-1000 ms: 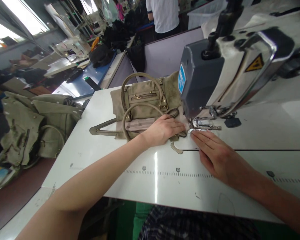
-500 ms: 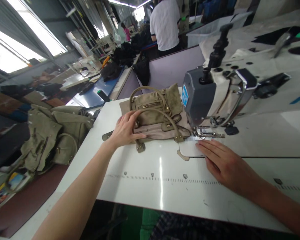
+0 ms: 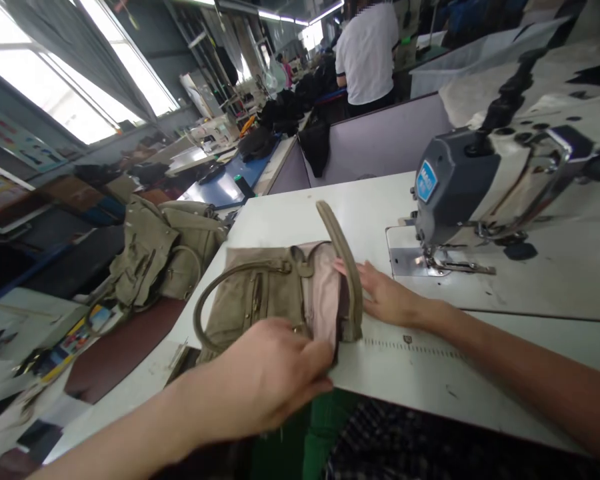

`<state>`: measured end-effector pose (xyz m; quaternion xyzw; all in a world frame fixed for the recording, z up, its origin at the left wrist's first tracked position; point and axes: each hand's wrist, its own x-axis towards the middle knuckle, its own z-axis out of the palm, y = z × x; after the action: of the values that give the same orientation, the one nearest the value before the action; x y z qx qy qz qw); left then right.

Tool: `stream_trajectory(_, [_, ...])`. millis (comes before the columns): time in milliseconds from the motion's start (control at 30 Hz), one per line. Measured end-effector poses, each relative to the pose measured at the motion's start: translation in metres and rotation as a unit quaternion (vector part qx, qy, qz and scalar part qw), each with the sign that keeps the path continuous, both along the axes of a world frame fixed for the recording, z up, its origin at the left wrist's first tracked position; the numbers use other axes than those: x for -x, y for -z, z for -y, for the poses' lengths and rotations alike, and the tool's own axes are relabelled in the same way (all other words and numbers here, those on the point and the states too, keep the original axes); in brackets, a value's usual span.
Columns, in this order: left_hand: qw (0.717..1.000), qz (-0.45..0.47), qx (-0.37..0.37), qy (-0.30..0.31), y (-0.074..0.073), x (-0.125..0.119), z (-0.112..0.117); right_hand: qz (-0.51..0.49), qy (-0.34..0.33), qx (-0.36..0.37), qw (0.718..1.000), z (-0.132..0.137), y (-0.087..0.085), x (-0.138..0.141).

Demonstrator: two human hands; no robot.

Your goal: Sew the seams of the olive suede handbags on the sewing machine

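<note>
An olive handbag [image 3: 237,310] lies on the white counter [image 3: 305,207], near its front edge and left of the sewing machine [image 3: 460,183], well apart from the metal needle plate [image 3: 407,261]. Its mouth faces right, showing pale pink lining [image 3: 325,287]. Of its 2 handles, the left handle [image 3: 199,303] loops over the bag's side, while the right handle [image 3: 349,280] stands up by the mouth.

The left hand [image 3: 277,373], slightly blurred, has its grip closed, thumb and curled fingers pinching the bag's near edge at the mouth. The right hand [image 3: 387,293] reaches in from the machine side, fingers nearly straight, their tips at the lining behind the right handle; the handle covers part of them, so I cannot tell whether its grip holds cloth or only rests there.

More olive bags [image 3: 163,260] are heaped left of the counter, beside a dark red panel [image 3: 117,347].
</note>
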<state>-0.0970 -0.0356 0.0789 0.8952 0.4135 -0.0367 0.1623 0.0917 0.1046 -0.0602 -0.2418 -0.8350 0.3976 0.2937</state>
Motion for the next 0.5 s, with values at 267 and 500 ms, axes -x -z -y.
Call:
stream_trajectory(267, [0.976,0.183,-0.087,-0.078,0.064,0.019,-0.120,-0.053,0.106,0.213,0.970,0.048,0.000,-0.058])
stream_trajectory(500, [0.941,-0.021,-0.193,-0.276,0.078,0.042,-0.137,0.023,0.128,0.067,0.989,0.096,0.011,-0.081])
